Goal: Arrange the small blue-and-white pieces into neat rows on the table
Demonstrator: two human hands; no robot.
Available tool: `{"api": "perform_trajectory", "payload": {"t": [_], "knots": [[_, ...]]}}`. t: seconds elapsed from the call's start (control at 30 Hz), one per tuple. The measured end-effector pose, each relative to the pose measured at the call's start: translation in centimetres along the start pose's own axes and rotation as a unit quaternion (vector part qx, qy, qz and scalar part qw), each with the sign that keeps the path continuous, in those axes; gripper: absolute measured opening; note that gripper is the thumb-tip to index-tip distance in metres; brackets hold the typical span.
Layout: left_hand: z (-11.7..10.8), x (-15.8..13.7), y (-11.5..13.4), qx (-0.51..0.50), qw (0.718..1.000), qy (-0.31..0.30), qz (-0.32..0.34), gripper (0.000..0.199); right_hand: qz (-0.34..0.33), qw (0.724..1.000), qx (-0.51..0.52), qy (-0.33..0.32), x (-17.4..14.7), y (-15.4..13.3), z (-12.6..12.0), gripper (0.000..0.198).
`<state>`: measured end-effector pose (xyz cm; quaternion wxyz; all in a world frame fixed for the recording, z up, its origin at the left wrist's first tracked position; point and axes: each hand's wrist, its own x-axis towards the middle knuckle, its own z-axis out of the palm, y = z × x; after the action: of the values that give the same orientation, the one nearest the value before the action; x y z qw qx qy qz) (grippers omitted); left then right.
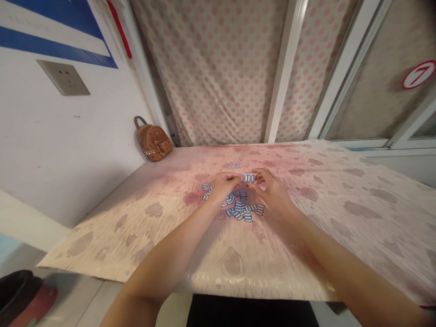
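Observation:
My left hand pinches the left end of a small blue-and-white striped card, held up over the table. At the card's right end are the curved thumb and fingers of my right hand, closed about its edge. Below both hands lies a loose, overlapping pile of similar small blue-and-white cards, partly hidden by my left hand and wrist. Farther from me, past the held card, another small group of striped cards lies flat on the cloth. The print on the cards is too small to read.
A patterned tablecloth covers the table. At the far left corner a brown mini backpack leans by the wall. Behind the table hangs a dotted curtain in a white frame. A dark and red bin stands on the floor at left.

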<state>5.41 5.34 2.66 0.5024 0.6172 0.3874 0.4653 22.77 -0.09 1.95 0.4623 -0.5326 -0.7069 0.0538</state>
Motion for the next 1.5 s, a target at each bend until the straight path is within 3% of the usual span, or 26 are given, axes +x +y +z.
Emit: {"api": "perform_trajectory", "payload": {"t": [0.07,0.13,0.37,0.7,0.87,1.03,1.17,1.3,1.5], "knots": [[-0.5,0.2,0.5,0.019,0.999,0.04,0.004,0.021,0.017,1.0,0.007,-0.008,-0.1,0.8,0.5,0.027],[-0.9,0.4,0.9,0.024,0.997,0.069,0.012,0.018,0.016,0.998,-0.011,-0.055,-0.1,1.5,1.0,0.017],[-1.4,0.9,0.9,0.006,0.996,0.083,0.015,0.016,-0.045,0.977,-0.092,-0.188,-0.3,1.8,2.8,0.02],[-1.4,0.9,0.8,0.012,0.997,0.073,0.012,0.016,0.009,0.974,-0.099,-0.205,-0.6,1.9,2.9,0.018],[-1.3,0.8,0.9,0.019,0.998,0.068,0.005,0.013,0.063,0.984,-0.037,-0.165,-0.8,1.3,2.8,0.024],[-1.3,0.6,0.8,0.047,0.997,0.068,0.011,0.013,0.078,0.992,0.014,-0.101,-0.5,1.6,2.0,0.003],[-1.4,0.7,0.1,0.097,0.992,0.069,0.036,0.015,0.102,0.991,0.073,-0.043,0.0,1.9,1.1,0.004],[-1.1,1.1,-1.0,0.132,0.988,0.054,0.055,0.016,0.088,0.989,0.121,-0.017,0.4,1.5,0.5,0.006],[-0.2,0.7,-1.2,0.132,0.987,0.004,0.094,0.017,0.078,0.992,0.095,-0.007,0.3,0.6,0.3,0.011]]}}
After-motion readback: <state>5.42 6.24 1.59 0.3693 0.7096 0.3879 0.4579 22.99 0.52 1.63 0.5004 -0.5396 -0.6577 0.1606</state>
